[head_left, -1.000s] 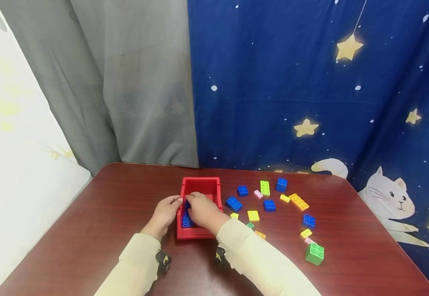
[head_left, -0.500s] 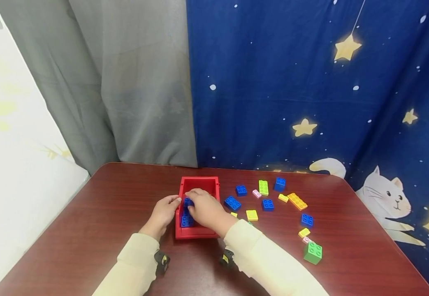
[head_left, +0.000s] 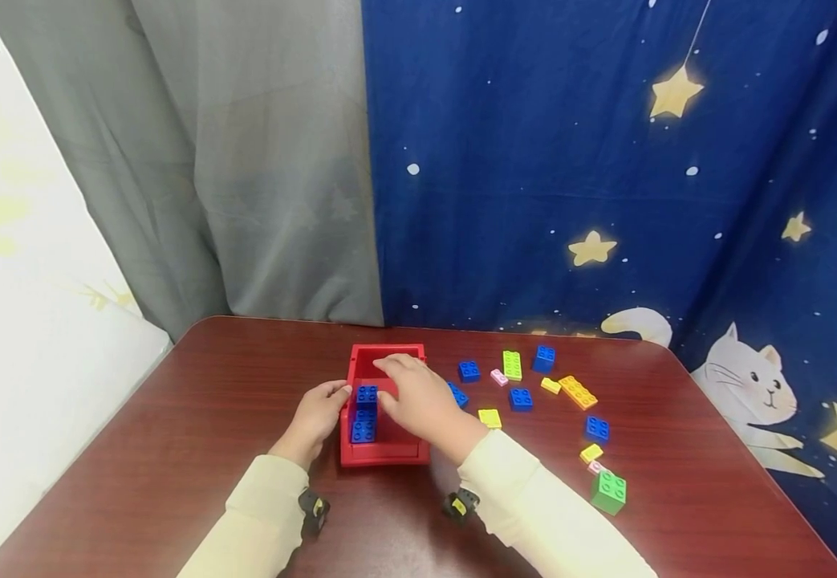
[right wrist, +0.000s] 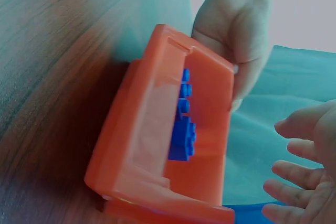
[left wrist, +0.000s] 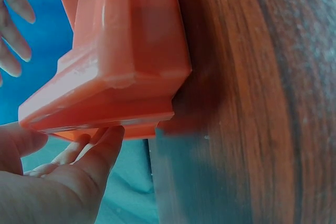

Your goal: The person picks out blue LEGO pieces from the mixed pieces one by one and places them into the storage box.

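A red plastic box sits on the table, with several blue toy bricks lined up along the left of its inside. My left hand grips the box's left wall; the left wrist view has the thumb at the rim and the fingers against the outer side. Over the box's right half hovers my right hand, fingers apart and holding nothing. The right wrist view shows its spread fingers clear of the box, and the blue bricks inside.
To the right of the box, loose bricks lie scattered: blue, lime, orange, yellow, pink and a tall green one. Curtains hang behind the table.
My right hand has let go of the blue brick in the box and lifted off to the right, uncovering the bricks. The left hand keeps its grip on the box wall.
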Action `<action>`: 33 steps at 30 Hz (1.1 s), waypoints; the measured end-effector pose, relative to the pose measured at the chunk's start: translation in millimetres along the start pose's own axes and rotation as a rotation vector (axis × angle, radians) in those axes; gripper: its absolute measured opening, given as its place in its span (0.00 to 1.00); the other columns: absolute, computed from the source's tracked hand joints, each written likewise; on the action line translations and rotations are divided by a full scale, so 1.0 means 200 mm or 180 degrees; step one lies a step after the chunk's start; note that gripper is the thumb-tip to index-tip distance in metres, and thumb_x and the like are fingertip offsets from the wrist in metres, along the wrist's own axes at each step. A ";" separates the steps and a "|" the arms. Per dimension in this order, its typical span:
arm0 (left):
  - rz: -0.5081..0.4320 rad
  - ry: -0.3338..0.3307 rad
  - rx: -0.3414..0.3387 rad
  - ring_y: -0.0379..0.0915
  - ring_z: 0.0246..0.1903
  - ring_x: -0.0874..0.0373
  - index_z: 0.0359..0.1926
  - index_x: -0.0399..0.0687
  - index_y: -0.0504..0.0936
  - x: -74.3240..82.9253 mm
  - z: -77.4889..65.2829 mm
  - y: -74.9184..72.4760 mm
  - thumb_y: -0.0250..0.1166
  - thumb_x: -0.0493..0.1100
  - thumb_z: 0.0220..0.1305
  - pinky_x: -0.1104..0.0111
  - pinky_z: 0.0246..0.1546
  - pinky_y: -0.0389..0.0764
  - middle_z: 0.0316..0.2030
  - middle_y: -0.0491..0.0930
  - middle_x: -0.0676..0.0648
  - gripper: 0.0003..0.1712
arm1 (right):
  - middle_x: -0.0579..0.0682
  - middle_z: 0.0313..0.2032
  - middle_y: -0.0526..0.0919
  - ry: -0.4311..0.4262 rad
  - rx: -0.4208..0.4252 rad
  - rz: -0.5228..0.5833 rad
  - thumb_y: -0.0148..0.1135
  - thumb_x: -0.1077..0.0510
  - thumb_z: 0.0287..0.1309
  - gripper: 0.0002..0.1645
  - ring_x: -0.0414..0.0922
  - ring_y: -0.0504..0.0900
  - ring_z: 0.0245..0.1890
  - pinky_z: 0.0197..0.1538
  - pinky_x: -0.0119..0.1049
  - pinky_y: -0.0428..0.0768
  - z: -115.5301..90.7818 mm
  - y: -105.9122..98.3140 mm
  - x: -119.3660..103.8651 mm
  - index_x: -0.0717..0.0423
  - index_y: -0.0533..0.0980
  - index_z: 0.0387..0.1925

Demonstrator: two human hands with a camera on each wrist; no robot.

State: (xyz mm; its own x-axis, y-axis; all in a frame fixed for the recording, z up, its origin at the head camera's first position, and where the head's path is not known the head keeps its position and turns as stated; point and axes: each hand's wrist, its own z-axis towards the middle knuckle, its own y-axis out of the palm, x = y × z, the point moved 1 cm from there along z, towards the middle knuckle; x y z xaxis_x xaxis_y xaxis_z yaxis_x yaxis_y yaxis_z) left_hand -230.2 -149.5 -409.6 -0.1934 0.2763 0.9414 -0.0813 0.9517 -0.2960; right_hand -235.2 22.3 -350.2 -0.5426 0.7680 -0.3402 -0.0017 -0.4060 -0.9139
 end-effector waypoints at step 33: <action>0.0011 -0.0112 -0.0044 0.65 0.60 0.36 0.67 0.35 0.65 0.00 0.00 0.00 0.49 0.45 0.74 0.44 0.60 0.69 0.62 0.67 0.31 0.27 | 0.57 0.63 0.72 0.0737 0.0510 0.0198 0.66 0.54 0.57 0.34 0.56 0.73 0.61 0.58 0.54 0.76 -0.31 -0.29 0.37 0.54 0.70 0.65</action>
State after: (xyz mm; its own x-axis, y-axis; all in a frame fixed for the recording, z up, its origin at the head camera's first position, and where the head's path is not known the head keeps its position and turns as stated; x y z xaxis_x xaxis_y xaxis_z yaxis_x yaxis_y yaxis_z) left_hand -229.0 -150.6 -410.0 -0.2279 0.2748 0.9341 -0.0671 0.9526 -0.2967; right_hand -222.3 133.2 -335.3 -0.3397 0.8243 -0.4529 -0.1172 -0.5149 -0.8492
